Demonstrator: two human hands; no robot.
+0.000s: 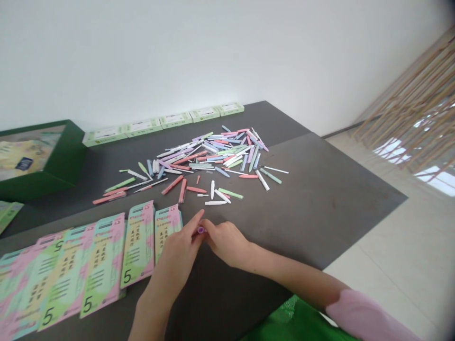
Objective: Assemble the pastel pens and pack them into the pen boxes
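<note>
A small purple pen part (201, 230) shows its round, hollow-looking end between my fingertips; the rest of it is covered. My left hand (179, 253) pinches it from the left, index finger stretched past it. From the right, my right hand (227, 241) closes thumb and fingers on the same piece. Just beyond my hands lie white pen caps (215, 203) and a light green pen piece (231, 193). Farther back is a loose heap of pen parts (220, 151) in red, white, blue, green and purple. Printed cardboard packs (139, 241) lie left of my left hand.
Several pale green boxes (176, 120) line the back of the dark table (305, 203) along the wall. A dark green bin (66, 156) with a yellow package (24, 154) inside stands at the left. The table's edge and the floor are on the right.
</note>
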